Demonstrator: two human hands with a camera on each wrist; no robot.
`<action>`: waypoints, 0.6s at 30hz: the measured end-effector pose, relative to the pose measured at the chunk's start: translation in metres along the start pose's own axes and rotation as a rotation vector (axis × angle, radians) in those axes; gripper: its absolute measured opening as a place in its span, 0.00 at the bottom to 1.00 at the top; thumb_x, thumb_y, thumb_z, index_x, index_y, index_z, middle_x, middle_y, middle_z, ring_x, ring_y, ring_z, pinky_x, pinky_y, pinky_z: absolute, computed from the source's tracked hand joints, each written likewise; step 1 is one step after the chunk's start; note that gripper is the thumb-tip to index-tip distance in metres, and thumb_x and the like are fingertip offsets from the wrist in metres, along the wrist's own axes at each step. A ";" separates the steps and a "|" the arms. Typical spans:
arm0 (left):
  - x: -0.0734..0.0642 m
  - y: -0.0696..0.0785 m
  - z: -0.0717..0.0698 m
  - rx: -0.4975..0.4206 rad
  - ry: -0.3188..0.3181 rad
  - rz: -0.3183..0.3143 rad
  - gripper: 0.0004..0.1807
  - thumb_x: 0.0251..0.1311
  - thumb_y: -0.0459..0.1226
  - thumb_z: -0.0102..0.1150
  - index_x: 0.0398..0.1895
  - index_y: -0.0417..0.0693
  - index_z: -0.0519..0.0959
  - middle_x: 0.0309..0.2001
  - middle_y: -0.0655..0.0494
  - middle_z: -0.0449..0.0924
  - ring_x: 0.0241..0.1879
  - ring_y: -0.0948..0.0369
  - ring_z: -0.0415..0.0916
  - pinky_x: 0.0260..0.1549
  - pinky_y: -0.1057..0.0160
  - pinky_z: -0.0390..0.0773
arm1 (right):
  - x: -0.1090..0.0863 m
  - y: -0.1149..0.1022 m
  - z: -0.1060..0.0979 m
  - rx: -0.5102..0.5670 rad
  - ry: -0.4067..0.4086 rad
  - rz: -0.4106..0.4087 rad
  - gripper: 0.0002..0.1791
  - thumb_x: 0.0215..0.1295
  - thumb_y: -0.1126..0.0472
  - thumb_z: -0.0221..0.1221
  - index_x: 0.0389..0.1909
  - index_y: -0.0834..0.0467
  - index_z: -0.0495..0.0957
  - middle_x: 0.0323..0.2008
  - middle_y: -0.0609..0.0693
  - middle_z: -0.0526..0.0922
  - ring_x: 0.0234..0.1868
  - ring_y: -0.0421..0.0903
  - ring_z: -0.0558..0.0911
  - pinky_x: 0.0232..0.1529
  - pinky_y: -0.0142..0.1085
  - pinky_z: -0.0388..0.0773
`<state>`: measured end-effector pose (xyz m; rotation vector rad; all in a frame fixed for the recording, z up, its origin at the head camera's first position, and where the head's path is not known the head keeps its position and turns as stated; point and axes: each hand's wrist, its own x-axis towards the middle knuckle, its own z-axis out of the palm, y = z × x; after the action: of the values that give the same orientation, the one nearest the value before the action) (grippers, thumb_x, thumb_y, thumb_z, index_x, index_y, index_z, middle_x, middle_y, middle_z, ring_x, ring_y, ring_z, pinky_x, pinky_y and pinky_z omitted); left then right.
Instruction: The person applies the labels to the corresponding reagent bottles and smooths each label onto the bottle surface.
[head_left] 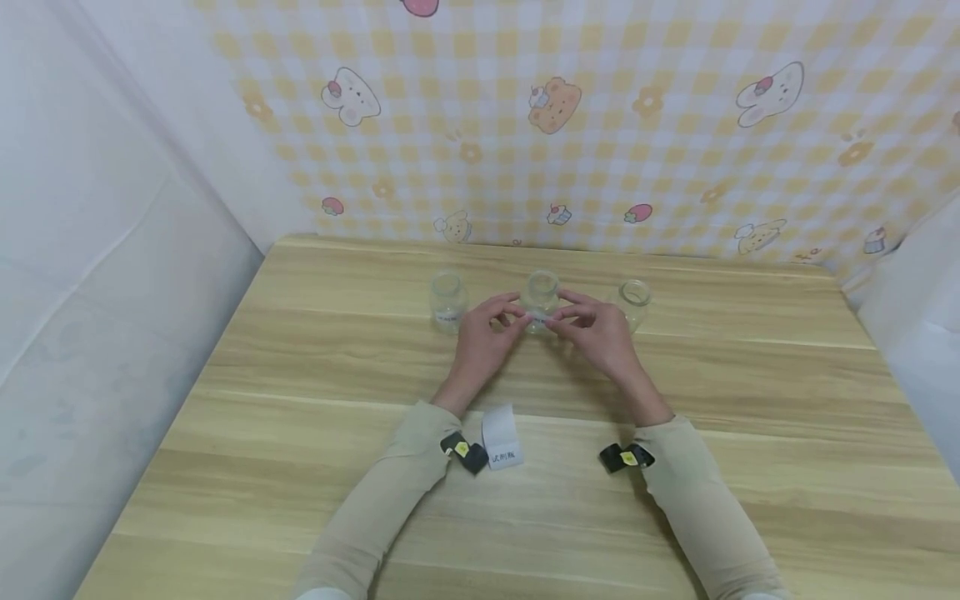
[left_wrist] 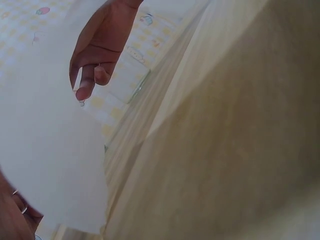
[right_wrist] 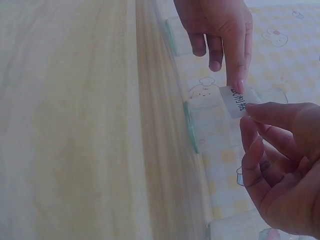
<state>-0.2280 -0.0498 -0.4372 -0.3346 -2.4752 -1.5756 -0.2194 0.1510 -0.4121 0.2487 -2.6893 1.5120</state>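
Observation:
A small clear glass bottle (head_left: 543,287) stands upright between my hands in the head view. On its near side is a small white label (right_wrist: 232,104) with dark handwritten characters. My left hand (head_left: 487,333) comes from the left and holds one edge of the label at the fingertips. From the other side, my right hand (head_left: 600,333) pinches the opposite edge between thumb and index finger. Both hands meet low on the bottle. The left wrist view shows little of the label, since a white paper sheet (left_wrist: 50,145) fills much of it.
Another glass bottle (head_left: 448,292), bearing a label, stands to the left. A third glass bottle (head_left: 636,293) is partly behind my right hand. The paper sheet with one written label lies beside my left wrist. A checked cloth (head_left: 480,108) hangs behind the wooden table (head_left: 300,367).

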 end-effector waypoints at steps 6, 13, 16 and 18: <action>0.000 0.001 0.000 -0.036 0.010 0.004 0.09 0.64 0.39 0.72 0.41 0.44 0.86 0.57 0.51 0.85 0.38 0.58 0.82 0.41 0.58 0.79 | 0.000 0.000 0.000 -0.002 0.002 -0.005 0.10 0.66 0.57 0.71 0.38 0.61 0.90 0.65 0.51 0.81 0.34 0.51 0.87 0.27 0.31 0.74; 0.000 0.001 -0.001 -0.044 0.005 0.003 0.09 0.63 0.39 0.73 0.38 0.45 0.83 0.58 0.50 0.85 0.39 0.58 0.83 0.42 0.58 0.79 | -0.001 0.000 0.000 0.023 0.001 -0.009 0.10 0.66 0.58 0.71 0.38 0.63 0.89 0.65 0.54 0.80 0.34 0.53 0.87 0.27 0.30 0.73; 0.000 0.001 -0.001 -0.028 0.005 0.007 0.08 0.63 0.39 0.73 0.37 0.45 0.84 0.58 0.50 0.85 0.39 0.57 0.83 0.42 0.58 0.79 | -0.001 -0.001 0.000 0.026 0.003 -0.008 0.10 0.66 0.58 0.71 0.38 0.62 0.89 0.65 0.53 0.80 0.34 0.53 0.87 0.27 0.30 0.73; 0.000 0.002 -0.001 -0.020 0.006 0.008 0.08 0.63 0.39 0.73 0.36 0.46 0.84 0.58 0.49 0.85 0.39 0.57 0.83 0.42 0.58 0.78 | -0.001 -0.001 0.000 0.028 0.005 -0.007 0.09 0.66 0.59 0.71 0.38 0.62 0.89 0.65 0.53 0.81 0.34 0.53 0.87 0.27 0.30 0.74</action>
<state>-0.2273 -0.0502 -0.4354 -0.3420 -2.4517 -1.5966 -0.2179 0.1501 -0.4115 0.2548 -2.6616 1.5474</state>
